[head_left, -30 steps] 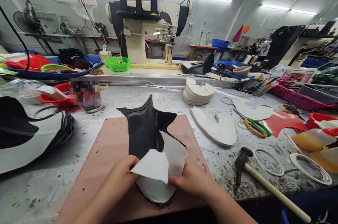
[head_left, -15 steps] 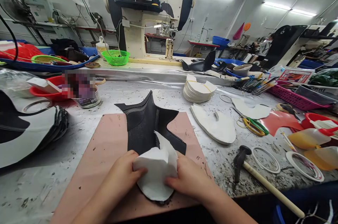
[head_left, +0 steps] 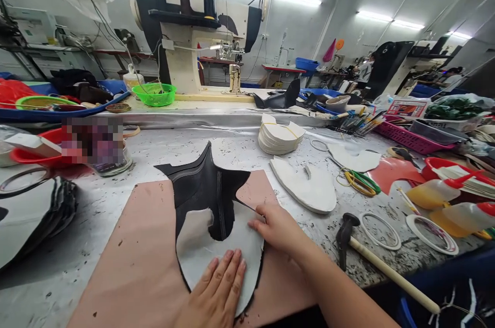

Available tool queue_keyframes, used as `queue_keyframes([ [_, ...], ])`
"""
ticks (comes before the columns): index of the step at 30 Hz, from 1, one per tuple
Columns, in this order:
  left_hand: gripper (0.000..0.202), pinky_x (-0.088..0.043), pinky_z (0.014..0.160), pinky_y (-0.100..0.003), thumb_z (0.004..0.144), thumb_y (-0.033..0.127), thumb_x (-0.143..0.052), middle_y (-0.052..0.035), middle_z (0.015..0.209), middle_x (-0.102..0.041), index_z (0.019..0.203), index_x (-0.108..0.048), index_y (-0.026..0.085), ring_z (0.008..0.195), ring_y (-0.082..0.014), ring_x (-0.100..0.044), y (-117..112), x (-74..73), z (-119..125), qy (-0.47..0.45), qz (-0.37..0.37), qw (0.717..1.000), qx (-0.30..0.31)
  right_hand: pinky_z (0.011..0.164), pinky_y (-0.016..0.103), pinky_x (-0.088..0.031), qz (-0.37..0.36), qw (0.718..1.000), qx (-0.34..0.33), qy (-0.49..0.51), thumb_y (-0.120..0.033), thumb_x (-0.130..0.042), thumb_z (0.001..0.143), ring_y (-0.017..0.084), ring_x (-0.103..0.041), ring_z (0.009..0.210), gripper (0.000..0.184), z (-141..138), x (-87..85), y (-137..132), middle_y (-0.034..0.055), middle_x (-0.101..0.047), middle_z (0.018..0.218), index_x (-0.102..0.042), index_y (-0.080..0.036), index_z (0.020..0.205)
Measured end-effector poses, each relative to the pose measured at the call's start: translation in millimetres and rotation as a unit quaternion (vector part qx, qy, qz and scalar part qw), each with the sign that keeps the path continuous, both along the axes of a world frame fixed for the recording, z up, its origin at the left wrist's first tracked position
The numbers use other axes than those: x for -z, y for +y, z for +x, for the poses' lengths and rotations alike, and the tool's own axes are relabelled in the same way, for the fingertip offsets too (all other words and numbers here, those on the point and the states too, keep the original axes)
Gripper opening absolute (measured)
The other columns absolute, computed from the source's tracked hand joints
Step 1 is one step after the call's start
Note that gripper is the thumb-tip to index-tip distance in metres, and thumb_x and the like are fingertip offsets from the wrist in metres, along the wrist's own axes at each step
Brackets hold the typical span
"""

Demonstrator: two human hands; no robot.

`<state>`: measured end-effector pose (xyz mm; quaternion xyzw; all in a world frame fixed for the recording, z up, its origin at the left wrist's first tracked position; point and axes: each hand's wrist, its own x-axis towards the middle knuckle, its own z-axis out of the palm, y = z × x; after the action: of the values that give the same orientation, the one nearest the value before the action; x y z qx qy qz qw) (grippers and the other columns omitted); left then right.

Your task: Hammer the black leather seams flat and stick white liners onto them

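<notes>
"What's in the containers?"

"Amber liquid in the two squeeze bottles (head_left: 430,194) on the right, white scraps in the red tub (head_left: 428,169) behind them. The magenta basket (head_left: 406,138) carries a grey tray (head_left: 436,132); red and dark material fills the blue tray (head_left: 93,107) at far left."

"And the glass jar (head_left: 116,167)?"

"Mostly pixelated, so I can't say what it holds. The contents of the bright green basket (head_left: 153,98) are too small to identify."

"Where are the hands?"

"The left hand (head_left: 216,289) lies palm down, fingers stretched out, on the white U-shaped piece (head_left: 197,245); the lower frame edge cuts off its wrist. The right hand (head_left: 279,230) has its fingers and thumb at the piece's right edge. Whether they pinch it, I can't tell."

"What's underneath?"

"A black leather-like panel (head_left: 197,189), smooth, with seam lines and pointed upper corners, on a pink board (head_left: 127,245). The matte white piece covers its lower part, curving round an open notch. Similar white pieces, banded in a stack (head_left: 280,138), stand beyond to the right."
</notes>
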<state>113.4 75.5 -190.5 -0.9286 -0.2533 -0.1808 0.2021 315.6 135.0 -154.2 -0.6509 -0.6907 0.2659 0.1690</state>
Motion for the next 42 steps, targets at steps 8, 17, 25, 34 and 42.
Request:
queue_keyframes([
  [8, 0.034, -0.041, 0.084, -0.032, 0.082, 0.046, -0.049, -0.0086, 0.124, -0.059, 0.104, -0.062, 0.023, 0.103, -0.0253, -0.057, 25.6, -9.6, 4.6, 0.027, -0.107, 0.993, 0.038, 0.057, 0.022, -0.033, 0.019, 0.999, 0.03, 0.002, -0.017, -0.063, 0.071, 0.013, -0.051, 0.067, 0.013, 6.0, 6.2, 7.7, -0.0008, -0.057, 0.072, -0.052, -0.018, 0.066],
  [17, 0.035, -0.036, 0.088, -0.043, 0.082, 0.019, -0.039, -0.0203, 0.113, -0.063, 0.105, -0.063, 0.008, 0.105, -0.0292, -0.057, 60.4, -5.4, 46.1, 0.017, -0.051, 0.996, -0.071, 0.072, 0.03, -0.04, 0.108, 0.989, 0.034, -0.097, 0.0, -0.045, 0.078, 0.021, -0.053, 0.087, 0.025, -10.2, 15.3, -3.6, 0.0103, -0.057, 0.1, -0.055, -0.014, 0.097],
  [25, 0.071, -0.02, 0.1, -0.044, 0.075, 0.06, -0.047, -0.0287, 0.119, -0.055, 0.109, -0.062, 0.0, 0.12, -0.0371, -0.045, 72.6, 3.9, 43.7, -0.03, -0.093, 0.992, -0.083, 0.095, 0.044, -0.034, 0.204, 0.949, -0.056, -0.233, -0.018, -0.05, 0.086, 0.029, -0.047, 0.114, 0.04, -10.4, 38.5, -43.9, 0.0111, -0.054, 0.128, -0.051, -0.012, 0.126],
  [34, 0.072, -0.031, 0.099, -0.03, 0.089, 0.054, -0.036, -0.0131, 0.131, -0.051, 0.143, -0.019, 0.008, 0.12, -0.023, -0.048, 36.0, 9.0, -33.9, -0.004, -0.009, 1.0, -0.029, 0.1, 0.058, -0.025, 0.188, 0.947, -0.08, -0.25, -0.043, -0.046, 0.087, 0.038, -0.044, 0.118, 0.055, -8.8, 35.5, -49.5, 0.0159, -0.048, 0.132, -0.049, -0.008, 0.129],
  [42, 0.057, -0.039, 0.097, -0.031, 0.095, 0.043, -0.029, -0.0114, 0.138, -0.041, 0.143, -0.017, 0.016, 0.123, -0.0216, -0.046, 67.5, 17.4, -66.5, 0.04, -0.094, 0.992, -0.08, 0.082, 0.028, -0.045, 0.404, 0.864, -0.257, -0.154, -0.018, -0.044, 0.09, 0.018, -0.056, 0.097, 0.026, -38.5, 34.7, -50.7, 0.0063, -0.064, 0.113, -0.059, -0.014, 0.111],
])
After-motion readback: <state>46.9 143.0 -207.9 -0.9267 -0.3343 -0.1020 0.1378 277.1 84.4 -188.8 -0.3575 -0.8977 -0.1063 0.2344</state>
